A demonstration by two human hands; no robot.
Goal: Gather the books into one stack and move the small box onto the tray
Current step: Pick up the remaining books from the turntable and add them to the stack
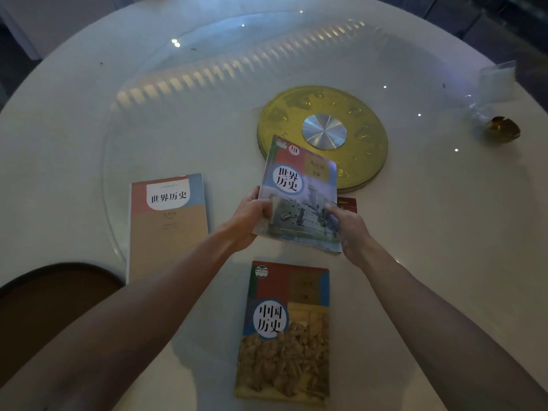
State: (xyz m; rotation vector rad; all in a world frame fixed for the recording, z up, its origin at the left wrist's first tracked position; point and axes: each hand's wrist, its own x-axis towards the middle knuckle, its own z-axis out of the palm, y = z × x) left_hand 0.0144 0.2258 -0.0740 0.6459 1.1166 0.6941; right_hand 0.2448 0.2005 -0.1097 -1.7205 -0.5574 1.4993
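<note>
Both hands hold a blue-grey history book [299, 191] tilted above the table; my left hand [247, 216] grips its left edge and my right hand [348, 225] its lower right corner. A second book with a pale orange cover [169, 226] lies flat to the left. A third book with a red top and tan picture [286, 333] lies flat near me, below the held one. A small red box [347, 204] peeks out just behind my right hand, mostly hidden. The dark brown tray [56, 295] sits at the table's near left edge.
The round white table [430, 232] carries a glass turntable whose gold hub [323, 134] has a silver centre. At the far right stand a clear plastic holder [498, 81] and a small gold object [501, 129]. Dark chairs ring the far side.
</note>
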